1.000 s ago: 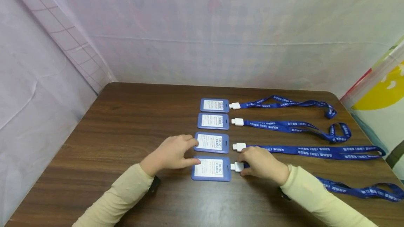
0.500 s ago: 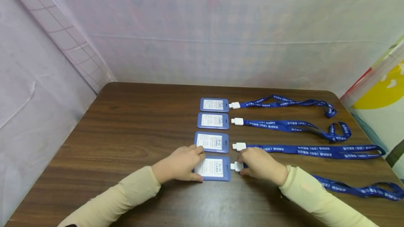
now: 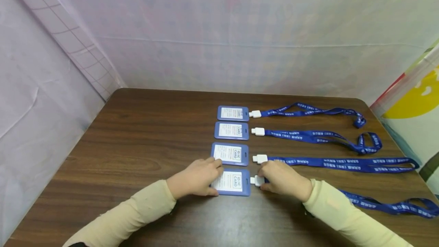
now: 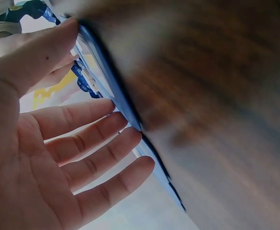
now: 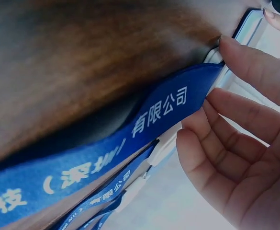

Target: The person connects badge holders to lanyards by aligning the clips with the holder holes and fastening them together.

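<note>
The nearest blue ID card holder lies flat, its slotted end to the right. My left hand spans its left end, thumb at the near edge and fingers at the far edge, covering that end. In the left wrist view the thumb and index fingertips meet the edge of the card holder. My right hand pinches the white plastic clip of the nearest lanyard, just right of the slot. The right wrist view shows the thumb and index finger on either side of the blue strap beside the clip.
Three more card holders lie in a column beyond: the third, second and farthest. Each faces a white-clipped blue lanyard: the third, second and farthest. A pale curtain hangs behind the brown table.
My left hand has shifted right and slightly nearer, from the left edges of two card holders onto the nearest one's end. My right hand stays at the clip.
</note>
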`<state>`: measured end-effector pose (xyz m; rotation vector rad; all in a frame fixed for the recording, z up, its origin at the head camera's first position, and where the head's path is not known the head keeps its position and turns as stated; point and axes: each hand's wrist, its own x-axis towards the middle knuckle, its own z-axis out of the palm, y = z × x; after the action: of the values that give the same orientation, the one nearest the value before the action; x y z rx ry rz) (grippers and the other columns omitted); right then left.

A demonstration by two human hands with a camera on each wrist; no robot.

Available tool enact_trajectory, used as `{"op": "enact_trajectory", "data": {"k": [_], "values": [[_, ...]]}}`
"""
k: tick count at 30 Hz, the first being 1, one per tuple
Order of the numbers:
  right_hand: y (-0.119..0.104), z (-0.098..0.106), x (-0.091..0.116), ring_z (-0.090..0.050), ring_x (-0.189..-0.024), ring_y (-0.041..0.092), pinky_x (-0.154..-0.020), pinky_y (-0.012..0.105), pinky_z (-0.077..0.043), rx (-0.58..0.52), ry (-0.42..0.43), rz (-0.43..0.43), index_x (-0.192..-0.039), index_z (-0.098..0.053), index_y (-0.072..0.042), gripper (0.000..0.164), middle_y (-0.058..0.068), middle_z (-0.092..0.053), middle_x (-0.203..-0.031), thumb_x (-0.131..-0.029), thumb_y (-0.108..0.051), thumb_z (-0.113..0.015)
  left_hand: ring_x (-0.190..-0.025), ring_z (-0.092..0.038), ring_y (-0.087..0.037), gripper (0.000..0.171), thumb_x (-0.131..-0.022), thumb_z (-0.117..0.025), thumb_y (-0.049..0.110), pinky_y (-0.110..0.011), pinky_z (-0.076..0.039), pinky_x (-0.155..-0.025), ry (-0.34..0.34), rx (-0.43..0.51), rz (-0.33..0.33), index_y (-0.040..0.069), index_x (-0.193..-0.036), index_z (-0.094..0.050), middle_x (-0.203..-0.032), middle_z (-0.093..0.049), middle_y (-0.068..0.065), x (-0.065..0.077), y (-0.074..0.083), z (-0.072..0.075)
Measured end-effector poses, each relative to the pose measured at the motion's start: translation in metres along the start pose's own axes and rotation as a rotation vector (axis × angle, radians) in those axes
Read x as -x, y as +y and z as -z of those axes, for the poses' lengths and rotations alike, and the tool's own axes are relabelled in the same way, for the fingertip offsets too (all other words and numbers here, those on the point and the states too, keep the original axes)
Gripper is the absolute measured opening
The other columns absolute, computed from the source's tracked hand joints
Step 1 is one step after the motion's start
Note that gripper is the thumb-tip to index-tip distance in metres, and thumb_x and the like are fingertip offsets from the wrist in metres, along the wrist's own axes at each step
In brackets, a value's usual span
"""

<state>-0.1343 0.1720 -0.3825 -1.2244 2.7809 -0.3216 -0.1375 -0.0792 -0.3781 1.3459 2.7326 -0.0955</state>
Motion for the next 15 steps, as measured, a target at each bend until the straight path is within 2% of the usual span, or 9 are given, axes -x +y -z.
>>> {"op": "enact_trajectory", "data": {"k": [15], "values": [[0.0007, -0.0011, -0.0006, -0.046, -0.051, 0.006, -0.046, 0.022, -0.041, 0.007, 0.031, 0.035, -0.061, -0.062, -0.012, 0.017, -0.005, -0.055, -0.060, -0.061, -0.012, -0.078, -0.077, -0.046, -0.014, 0.051, -0.068, -0.075, 0.045, -0.025, -0.045, -0.058, -0.007, 0.011, 0.013, 0.007, -0.099, -0.063, -0.090, -0.051, -0.001, -0.0026, 0.0007, 0.0033]]}}
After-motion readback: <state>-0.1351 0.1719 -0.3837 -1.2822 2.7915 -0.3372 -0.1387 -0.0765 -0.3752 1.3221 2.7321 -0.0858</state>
